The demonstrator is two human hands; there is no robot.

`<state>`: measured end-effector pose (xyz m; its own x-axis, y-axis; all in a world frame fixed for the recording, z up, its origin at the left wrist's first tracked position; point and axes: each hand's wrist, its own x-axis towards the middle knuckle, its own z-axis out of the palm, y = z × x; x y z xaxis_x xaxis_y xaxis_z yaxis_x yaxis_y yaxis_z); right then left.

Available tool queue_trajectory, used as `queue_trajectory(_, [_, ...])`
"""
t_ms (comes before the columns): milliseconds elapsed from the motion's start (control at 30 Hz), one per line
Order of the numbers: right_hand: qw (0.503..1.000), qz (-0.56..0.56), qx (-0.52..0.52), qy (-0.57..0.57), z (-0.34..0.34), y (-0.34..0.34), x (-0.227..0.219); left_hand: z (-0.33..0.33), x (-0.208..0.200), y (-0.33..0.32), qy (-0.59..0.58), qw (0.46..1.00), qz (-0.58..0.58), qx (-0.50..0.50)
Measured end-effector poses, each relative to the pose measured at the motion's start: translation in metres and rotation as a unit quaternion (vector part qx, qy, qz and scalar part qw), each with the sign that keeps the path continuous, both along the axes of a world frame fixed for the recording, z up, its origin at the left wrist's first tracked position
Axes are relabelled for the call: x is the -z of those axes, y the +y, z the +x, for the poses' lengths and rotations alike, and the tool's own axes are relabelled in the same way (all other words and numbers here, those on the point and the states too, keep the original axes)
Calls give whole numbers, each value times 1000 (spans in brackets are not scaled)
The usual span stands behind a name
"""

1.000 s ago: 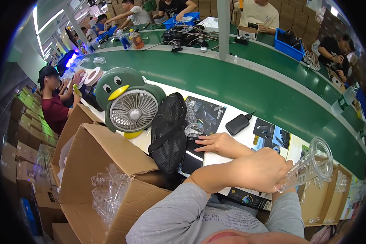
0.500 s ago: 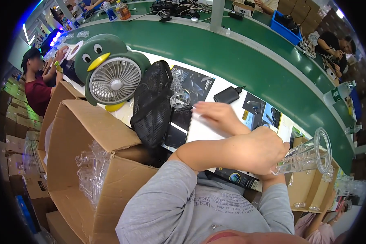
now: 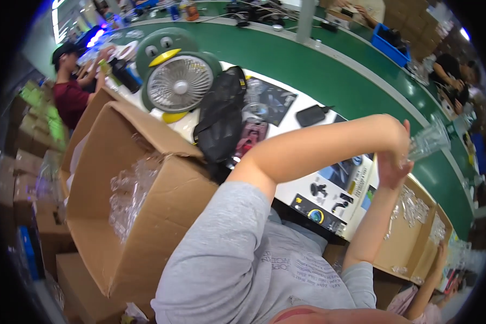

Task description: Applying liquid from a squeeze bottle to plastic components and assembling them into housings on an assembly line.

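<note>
My left arm reaches across to the right, and my left hand [image 3: 393, 137] is bent at the wrist, closed on the near end of a clear plastic piece [image 3: 431, 141]. This piece is tube-like and flares toward a wide round end, which points right and away from me. My right hand [image 3: 390, 171] has come up just below the left, its fingers partly hidden and pressed about the same end. Beneath my hands are printed sheets [image 3: 321, 189] on the white table top and an open cardboard tray [image 3: 391, 254] holding more clear pieces.
A large open carton [image 3: 173, 202] with clear plastic pieces stands at left. Beyond it are a green penguin-shaped fan [image 3: 181, 86], a black mesh bag [image 3: 221, 116] and a black charger-like block [image 3: 310, 115]. A green conveyor belt [image 3: 275, 59] curves behind. Co-workers sit at far left and right.
Both hands have moved: the left went up and right with the clear plastic piece, and the right swung from the table middle to meet it. The view has shifted slightly.
</note>
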<state>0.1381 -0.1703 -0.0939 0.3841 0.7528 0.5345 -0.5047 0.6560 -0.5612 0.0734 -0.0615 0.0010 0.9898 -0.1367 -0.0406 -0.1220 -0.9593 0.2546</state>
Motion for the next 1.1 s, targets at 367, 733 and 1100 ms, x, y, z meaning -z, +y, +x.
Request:
queue_trajectory(367, [966, -155, 200, -58, -13, 35, 38, -203, -74, 59, -51, 985, 155, -52])
queue_trajectory(733, [857, -296, 360, -220, -37, 37, 109, -559, 27, 192, 101, 770, -75, -625])
queue_trajectory(1100, [834, -339, 355, -250, -34, 35, 117, -576, 169, 232, 232, 791, -95, -559])
